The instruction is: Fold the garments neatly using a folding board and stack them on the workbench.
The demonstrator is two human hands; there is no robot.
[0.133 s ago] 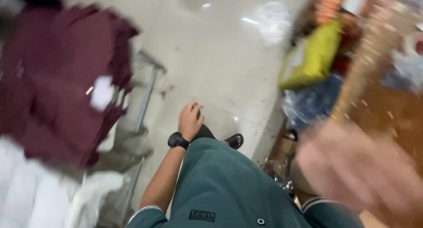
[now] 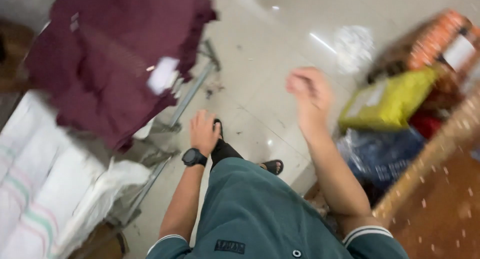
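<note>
Maroon garments (image 2: 110, 64) lie piled, tagged white, near the released left hand (image 2: 203, 132); right hand (image 2: 307, 94) blurred, empty.

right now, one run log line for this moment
left hand: empty, down by leg, black watch on wrist | right hand: raised, blurred, nothing seen held | maroon garments: piled at left | yellow package: on floor, right

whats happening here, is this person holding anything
No, both hands are empty. The left hand, with a black watch on its wrist, hangs low by the leg, near a metal rack. The right hand is raised and blurred over the tiled floor. A pile of maroon cloth sits on the rack, and a yellow bag lies to the right.
</note>
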